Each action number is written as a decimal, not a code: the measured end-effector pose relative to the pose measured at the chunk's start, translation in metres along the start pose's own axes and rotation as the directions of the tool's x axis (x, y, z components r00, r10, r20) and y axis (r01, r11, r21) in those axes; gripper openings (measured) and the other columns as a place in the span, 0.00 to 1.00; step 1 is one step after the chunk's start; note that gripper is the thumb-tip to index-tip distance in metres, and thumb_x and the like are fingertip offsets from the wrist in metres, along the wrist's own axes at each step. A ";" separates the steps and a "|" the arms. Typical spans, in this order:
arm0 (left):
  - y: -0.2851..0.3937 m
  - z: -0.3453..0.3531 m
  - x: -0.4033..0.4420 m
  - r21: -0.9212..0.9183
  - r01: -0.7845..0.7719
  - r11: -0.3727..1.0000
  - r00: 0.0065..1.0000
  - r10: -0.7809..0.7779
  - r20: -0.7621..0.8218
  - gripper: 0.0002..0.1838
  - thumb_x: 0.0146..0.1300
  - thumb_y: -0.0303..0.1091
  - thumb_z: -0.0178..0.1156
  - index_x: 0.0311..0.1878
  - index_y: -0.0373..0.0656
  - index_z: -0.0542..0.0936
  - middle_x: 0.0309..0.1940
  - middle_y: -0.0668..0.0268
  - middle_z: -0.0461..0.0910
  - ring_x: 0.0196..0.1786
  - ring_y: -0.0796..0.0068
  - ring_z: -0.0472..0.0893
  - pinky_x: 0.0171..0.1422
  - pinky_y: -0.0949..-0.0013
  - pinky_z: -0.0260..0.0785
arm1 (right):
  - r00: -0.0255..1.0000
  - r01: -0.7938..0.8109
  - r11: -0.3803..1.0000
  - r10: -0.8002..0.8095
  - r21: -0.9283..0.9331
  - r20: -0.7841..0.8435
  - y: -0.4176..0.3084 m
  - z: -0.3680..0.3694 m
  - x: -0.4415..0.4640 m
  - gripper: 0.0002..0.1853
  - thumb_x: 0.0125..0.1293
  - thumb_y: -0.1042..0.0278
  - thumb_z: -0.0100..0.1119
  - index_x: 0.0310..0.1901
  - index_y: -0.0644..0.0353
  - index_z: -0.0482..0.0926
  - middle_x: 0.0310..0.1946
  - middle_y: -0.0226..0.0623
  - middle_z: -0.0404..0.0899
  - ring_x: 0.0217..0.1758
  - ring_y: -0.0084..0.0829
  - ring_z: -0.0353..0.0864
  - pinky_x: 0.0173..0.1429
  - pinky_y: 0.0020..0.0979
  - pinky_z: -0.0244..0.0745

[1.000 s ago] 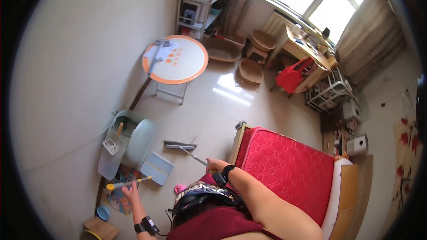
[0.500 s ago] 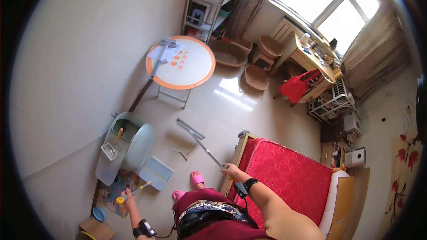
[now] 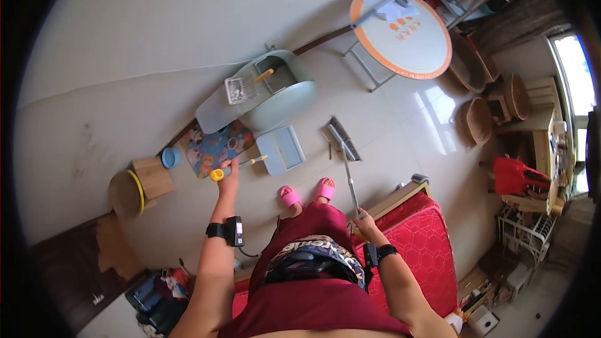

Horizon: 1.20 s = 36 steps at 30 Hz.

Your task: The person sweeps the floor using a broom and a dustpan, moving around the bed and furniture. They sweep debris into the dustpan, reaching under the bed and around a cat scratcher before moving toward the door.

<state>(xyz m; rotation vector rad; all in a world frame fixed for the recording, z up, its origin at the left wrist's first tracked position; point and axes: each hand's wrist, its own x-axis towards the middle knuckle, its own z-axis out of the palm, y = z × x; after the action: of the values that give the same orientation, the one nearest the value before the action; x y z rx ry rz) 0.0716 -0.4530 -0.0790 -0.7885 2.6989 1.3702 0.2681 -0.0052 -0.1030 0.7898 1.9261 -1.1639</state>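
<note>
My left hand (image 3: 229,175) is closed round the yellow-and-grey handle of a long-handled dustpan. Flat on the tiles lies its light blue pan (image 3: 284,153). With my right hand (image 3: 365,221) I grip the grey pole of a broom (image 3: 344,138), whose dark bristles rest on the floor to the right of the pan. Between pan and broom head a short thin dark piece (image 3: 330,150) lies on the tiles. Pink slippers (image 3: 325,189) on my feet are just below the pan and broom.
A pale green lidded cat litter box (image 3: 282,103) stands against the wall, a scoop in a holder on it. Beside it lies a patterned mat (image 3: 216,144) and a blue bowl (image 3: 169,158). A round table (image 3: 407,44) holds a mop head. A red mattress (image 3: 413,250) is at my right.
My view has turned, so the litter box, table and dustpan appear further right and higher. The broom head has swung round beside the pan. Both hands keep their holds.
</note>
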 end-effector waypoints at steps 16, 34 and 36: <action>0.032 -0.070 -0.087 -0.425 0.326 0.845 0.924 -0.380 -0.046 0.13 0.62 0.40 0.56 0.42 0.40 0.71 0.41 0.64 0.74 0.38 0.73 0.74 0.43 0.69 0.73 | 0.982 0.175 0.803 -0.180 -0.570 0.049 -0.100 -0.082 0.074 0.27 0.55 0.61 0.54 0.59 0.54 0.66 0.43 0.54 0.76 0.49 0.50 0.74 0.54 0.42 0.69; 0.005 -0.120 -0.155 -0.649 0.354 0.673 0.764 -0.609 -0.215 0.12 0.63 0.38 0.54 0.44 0.41 0.70 0.45 0.63 0.75 0.40 0.73 0.74 0.48 0.68 0.73 | 0.927 0.374 0.360 -0.138 -0.855 0.348 -0.195 -0.061 0.092 0.25 0.59 0.62 0.50 0.60 0.43 0.63 0.44 0.45 0.77 0.49 0.44 0.75 0.52 0.42 0.71; 0.003 -0.122 -0.159 -0.639 0.360 0.679 0.751 -0.617 -0.233 0.11 0.64 0.38 0.53 0.44 0.41 0.70 0.45 0.63 0.75 0.40 0.73 0.74 0.48 0.68 0.73 | 0.922 0.387 0.343 -0.133 -0.856 0.363 -0.211 -0.033 0.109 0.25 0.59 0.63 0.49 0.60 0.43 0.63 0.44 0.45 0.77 0.49 0.44 0.76 0.51 0.42 0.71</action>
<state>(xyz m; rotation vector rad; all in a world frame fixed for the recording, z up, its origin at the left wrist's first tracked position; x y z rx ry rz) 0.2342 -0.4764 0.0359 -1.9323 1.9734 2.0125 0.0325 -0.0457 -0.0877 -0.3072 2.1082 -0.1209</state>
